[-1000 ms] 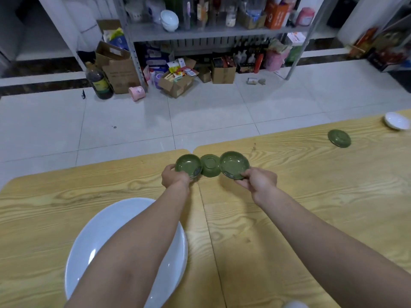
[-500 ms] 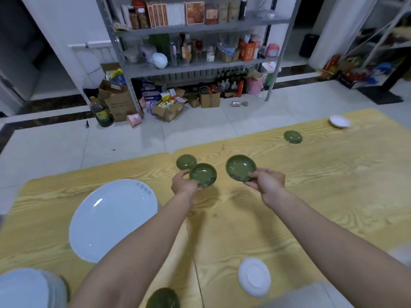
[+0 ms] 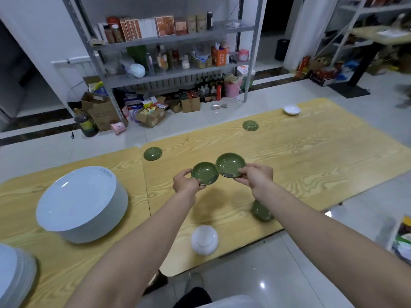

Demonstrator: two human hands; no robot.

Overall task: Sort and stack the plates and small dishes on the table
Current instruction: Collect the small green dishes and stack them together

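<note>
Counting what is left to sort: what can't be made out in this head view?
All head view.
1. Green dish at the near edge: partly behind the right forearm.
2. White plates, lower left: cut by the frame edge, blurred.
3. Big white stack: plate count too fine to read.
4. Left dish in left hand, right dish in right hand: overlap hides whether rims touch.

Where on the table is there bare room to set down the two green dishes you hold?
The widest bare wood lies beyond the right hand, bordered by the far green dish, the far white dish and the table edge. A smaller patch lies under the held dishes, between the left green dish and the near green dish. Plate stacks crowd the left end.
</note>
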